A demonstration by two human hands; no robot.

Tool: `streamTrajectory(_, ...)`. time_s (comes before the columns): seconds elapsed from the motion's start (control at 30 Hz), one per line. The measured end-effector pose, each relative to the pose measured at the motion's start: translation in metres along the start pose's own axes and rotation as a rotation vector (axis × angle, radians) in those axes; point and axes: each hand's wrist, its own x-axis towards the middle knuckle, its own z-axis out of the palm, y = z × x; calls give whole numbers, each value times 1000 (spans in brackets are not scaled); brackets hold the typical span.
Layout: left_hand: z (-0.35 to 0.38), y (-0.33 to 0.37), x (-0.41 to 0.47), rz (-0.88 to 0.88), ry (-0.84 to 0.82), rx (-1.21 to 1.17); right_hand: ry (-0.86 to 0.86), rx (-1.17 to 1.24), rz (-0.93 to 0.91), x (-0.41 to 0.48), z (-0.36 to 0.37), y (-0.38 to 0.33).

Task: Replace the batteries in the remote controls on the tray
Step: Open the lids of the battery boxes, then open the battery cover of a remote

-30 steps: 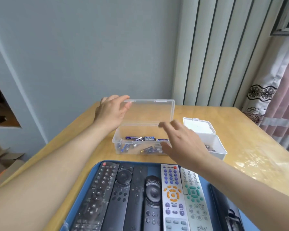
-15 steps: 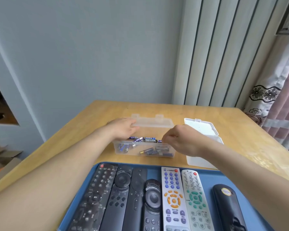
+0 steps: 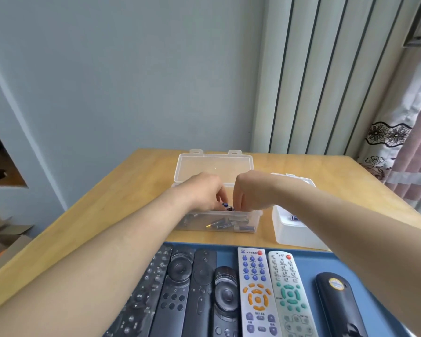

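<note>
Both arms are stretched out over the tray (image 3: 226,256), and we're looking right down into the clear box (image 3: 199,226) in the middle of the tabletop (image 3: 122,190). The left grip (image 3: 203,193) dips over the box's near edge, fingers curled down, and pinches a small blue-ended battery (image 3: 225,205) at its fingertips. The right grip (image 3: 249,190) hangs just beside it, knuckles up, fingers curled down toward the same spot. A dark bit sits between its thumb and the left fingertips, but we cannot tell whether the right grip actually holds anything (its fingertips are hidden behind the back of the grip). Beneath them, loose batteries (image 3: 223,226) lie in a jumble on the box's floor, seen through the near wall. The lid (image 3: 214,166) is swung open and stands tilted behind the two grips. Just to the right sits a white box (image 3: 294,233), open too and partly behind the right forearm, with a lone cell (image 3: 293,217) showing inside. Nearest us, the remote controls (image 3: 255,288) lie side by side, face up, on the blue tray. There are four black ones on the left, partly under the left forearm, then two pale ones with coloured buttons, then one more black one set apart at the right.
</note>
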Motion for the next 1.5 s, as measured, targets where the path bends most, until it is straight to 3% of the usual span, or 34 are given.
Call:
streamTrajectory(0.2, 0, 9, 10, -8, -91, 117, -174, -171, -98, 7, -3, -12)
streamTrajectory(0.3, 4, 7, 11, -28, -45, 51, -121, -179, -67, 7, -2, -13)
streamTrajectory(0.37, 2, 2, 8, -81, 96, -84, -17, -107, 10, 3, -3, -4)
streamTrajectory(0.47, -13, 5, -11, -171, 282, -653, 229, 373, 77, -13, -5, 19)
streamTrajectory(0.57, -28, 25, -41, -135, 198, -1308, 297, 1104, 48, -47, -7, 23)
streamTrajectory(0.63, -32, 45, -61, -62, 149, -1477, 277, 1451, -18, -74, -5, 17)
streamTrajectory(0.73, -29, 72, -86, -21, 146, -1545, 310, 1649, -53, -110, 1, 6)
streamTrajectory(0.97, 2, 113, -133, -15, 224, -1199, 368, 1335, 75, -190, 20, -8)
streamTrajectory(1.1, 20, 129, -149, -23, 179, -1139, 208, 590, 375, -219, 37, 11)
streamTrajectory(1.17, 31, 137, -154, -33, 130, -1060, 83, 313, 438, -226, 50, 10)
streamTrajectory(1.37, 55, 154, -161, -49, 83, -1039, 0, 301, 483, -223, 62, -6)
streamTrajectory(1.5, 65, 153, -167, -54, 152, -1008, 91, 417, 518, -224, 68, -3)
